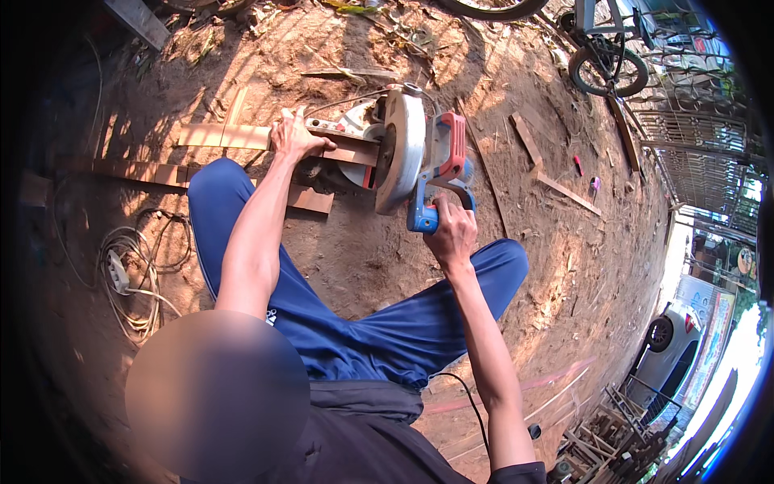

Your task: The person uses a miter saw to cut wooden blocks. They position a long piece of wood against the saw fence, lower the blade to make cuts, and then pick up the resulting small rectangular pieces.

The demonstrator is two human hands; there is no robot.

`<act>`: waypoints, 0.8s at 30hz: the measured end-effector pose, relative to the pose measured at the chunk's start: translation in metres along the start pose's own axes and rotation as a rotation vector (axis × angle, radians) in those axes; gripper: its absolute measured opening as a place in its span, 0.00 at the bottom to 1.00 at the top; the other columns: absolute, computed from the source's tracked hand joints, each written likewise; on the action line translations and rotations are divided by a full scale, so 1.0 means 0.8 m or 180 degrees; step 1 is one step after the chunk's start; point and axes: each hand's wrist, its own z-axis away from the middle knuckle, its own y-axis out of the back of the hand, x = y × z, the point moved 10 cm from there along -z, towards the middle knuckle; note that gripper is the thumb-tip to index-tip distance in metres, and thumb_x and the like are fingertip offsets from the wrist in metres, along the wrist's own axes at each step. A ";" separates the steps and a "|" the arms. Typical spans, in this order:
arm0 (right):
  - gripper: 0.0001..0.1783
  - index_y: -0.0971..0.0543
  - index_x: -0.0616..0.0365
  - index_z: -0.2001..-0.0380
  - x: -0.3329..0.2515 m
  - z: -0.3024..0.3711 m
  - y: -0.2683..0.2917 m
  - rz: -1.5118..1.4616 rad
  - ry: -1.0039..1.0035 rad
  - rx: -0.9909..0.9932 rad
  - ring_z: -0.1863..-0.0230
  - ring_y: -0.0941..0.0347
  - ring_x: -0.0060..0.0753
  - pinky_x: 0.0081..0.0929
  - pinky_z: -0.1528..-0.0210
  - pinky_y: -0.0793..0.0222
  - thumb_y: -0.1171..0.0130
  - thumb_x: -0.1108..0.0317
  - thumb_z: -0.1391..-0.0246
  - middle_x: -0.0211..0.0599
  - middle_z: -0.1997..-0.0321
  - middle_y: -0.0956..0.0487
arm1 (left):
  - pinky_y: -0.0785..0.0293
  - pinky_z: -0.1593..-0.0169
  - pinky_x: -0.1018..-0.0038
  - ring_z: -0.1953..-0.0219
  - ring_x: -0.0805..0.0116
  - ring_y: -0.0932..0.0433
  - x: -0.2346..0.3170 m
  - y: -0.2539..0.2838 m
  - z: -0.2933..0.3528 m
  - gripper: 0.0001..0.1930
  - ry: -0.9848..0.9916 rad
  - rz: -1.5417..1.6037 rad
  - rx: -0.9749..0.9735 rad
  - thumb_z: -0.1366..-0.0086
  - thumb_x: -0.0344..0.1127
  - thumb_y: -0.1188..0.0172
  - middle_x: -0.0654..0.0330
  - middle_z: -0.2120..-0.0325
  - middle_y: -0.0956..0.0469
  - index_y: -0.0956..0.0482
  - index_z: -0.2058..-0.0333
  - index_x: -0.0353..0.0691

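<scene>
A miter saw with a silvery blade guard [401,149] and red and blue housing stands on the dirt in front of me. My right hand [453,232] is wrapped around its blue handle [422,211]. My left hand [293,137] grips a narrow wooden plank [353,151] against the saw's metal fence [329,127], thumb pointing toward the guard. From there the plank reaches under the guard, which hides most of the blade. Whether the blade is turning cannot be told.
More wooden strips [310,199] lie by my left knee. Coiled cable with a white power strip [118,272] is at the left. Offcuts [568,196] and a red marker-like object [578,165] lie right. Beyond are a small bicycle [609,68], metal fence [701,141] and parked car [665,363].
</scene>
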 end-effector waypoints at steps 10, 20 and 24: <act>0.19 0.20 0.53 0.61 0.012 0.023 -0.024 -0.0001 0.0105 0.0240 0.64 0.20 0.43 0.39 0.57 0.29 0.34 0.72 0.62 0.39 0.67 0.18 | 0.30 0.36 0.51 0.37 0.42 0.28 0.015 -0.010 0.004 0.70 0.0189 0.0127 -0.0601 0.73 0.72 0.21 0.38 0.40 0.27 0.36 0.30 0.44; 0.19 0.21 0.52 0.60 0.007 -0.002 0.008 0.0008 -0.0015 0.0020 0.62 0.19 0.43 0.39 0.55 0.29 0.35 0.73 0.61 0.39 0.66 0.16 | 0.28 0.39 0.53 0.44 0.45 0.22 0.008 -0.005 -0.001 0.56 0.0114 -0.0143 -0.0308 0.71 0.69 0.21 0.42 0.49 0.19 0.23 0.43 0.38; 0.09 0.20 0.54 0.66 -0.004 -0.009 0.011 -0.0077 0.0158 0.0092 0.62 0.19 0.43 0.40 0.58 0.30 0.37 0.71 0.54 0.40 0.67 0.17 | 0.27 0.41 0.50 0.43 0.41 0.26 -0.018 -0.027 -0.013 0.59 0.0251 0.0026 -0.0422 0.74 0.70 0.20 0.45 0.45 0.25 0.24 0.41 0.43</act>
